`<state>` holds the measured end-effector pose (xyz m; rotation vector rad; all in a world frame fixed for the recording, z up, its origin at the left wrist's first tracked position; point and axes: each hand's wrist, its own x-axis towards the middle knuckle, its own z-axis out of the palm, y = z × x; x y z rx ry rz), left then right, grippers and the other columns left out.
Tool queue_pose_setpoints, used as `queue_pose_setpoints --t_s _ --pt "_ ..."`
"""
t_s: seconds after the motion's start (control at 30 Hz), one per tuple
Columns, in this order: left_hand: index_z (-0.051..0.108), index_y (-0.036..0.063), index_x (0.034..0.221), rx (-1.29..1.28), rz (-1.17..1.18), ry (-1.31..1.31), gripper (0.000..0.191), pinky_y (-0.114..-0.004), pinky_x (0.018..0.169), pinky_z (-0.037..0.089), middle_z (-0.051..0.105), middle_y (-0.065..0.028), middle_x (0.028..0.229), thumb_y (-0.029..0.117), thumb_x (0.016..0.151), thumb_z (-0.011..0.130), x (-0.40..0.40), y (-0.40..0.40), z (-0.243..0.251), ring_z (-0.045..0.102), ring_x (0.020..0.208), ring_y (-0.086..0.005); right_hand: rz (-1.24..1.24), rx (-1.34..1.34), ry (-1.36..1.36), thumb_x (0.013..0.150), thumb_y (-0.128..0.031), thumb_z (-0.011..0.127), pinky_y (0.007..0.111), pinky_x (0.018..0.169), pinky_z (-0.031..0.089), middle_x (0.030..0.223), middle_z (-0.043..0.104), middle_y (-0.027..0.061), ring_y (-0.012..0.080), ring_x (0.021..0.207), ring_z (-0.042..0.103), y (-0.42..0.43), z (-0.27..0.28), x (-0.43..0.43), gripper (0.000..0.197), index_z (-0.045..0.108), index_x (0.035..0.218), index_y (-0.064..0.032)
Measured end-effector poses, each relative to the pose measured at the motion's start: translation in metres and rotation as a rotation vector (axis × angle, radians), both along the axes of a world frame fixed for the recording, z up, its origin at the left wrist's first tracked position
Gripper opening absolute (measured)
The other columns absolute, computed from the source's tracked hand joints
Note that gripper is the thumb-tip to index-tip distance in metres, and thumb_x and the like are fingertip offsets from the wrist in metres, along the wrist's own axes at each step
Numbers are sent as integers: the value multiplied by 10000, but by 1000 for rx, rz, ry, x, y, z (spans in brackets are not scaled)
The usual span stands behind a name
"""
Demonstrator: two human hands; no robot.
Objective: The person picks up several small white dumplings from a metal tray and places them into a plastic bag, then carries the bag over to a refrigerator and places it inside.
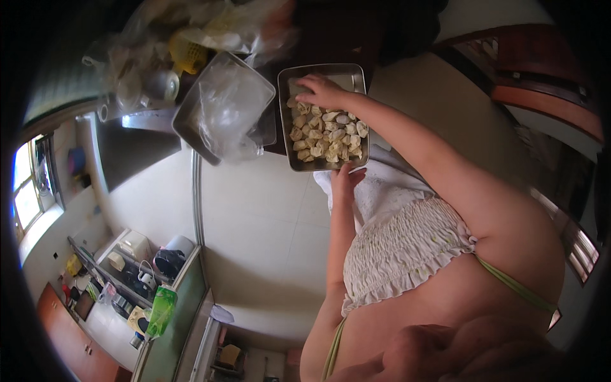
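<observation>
A rectangular metal tray (281, 114) holds many small wrapped dumplings (329, 136), crowded over its middle and near part. Over the tray's far left part is my right hand (322, 91), palm down with fingers spread; its fingertips are slightly blurred and close to the dumplings there, and I see nothing held. My left hand (347, 177) is at the near rim of the tray, fingers against the edge and partly hidden by it. Left of this tray, a second metal tray (191, 102) lies tilted in view, with crumpled clear plastic film (229, 107) in and over it.
Plastic bags (238, 24), a yellow net bag (188, 52) and a glass jar (162, 85) crowd the dark table's far left. A white cloth (382, 176) covers my lap below the tray. Beyond a sliding-door frame (196, 200), a counter holds appliances and a green packet (162, 310).
</observation>
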<state>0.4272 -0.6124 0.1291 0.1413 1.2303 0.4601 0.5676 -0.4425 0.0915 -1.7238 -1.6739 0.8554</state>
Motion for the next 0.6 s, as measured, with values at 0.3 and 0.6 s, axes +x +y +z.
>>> queue_pose_setpoints --t_s 0.3,0.6 --pt "477 -46 967 174 1 178 220 -287 535 523 597 -157 814 74 786 439 -58 44 -16 623 634 -232 104 -575 -92 795 -389 518 315 696 471 906 603 159 198 808 595 16 16 12 460 501 1090 -37" --pt "513 -84 693 356 -444 559 188 -279 412 485 571 -148 518 71 769 438 -54 103 13 577 427 -210 123 -976 419 796 -439 520 287 626 457 963 563 64 151 740 570 -5 10 29 470 461 1133 -116"
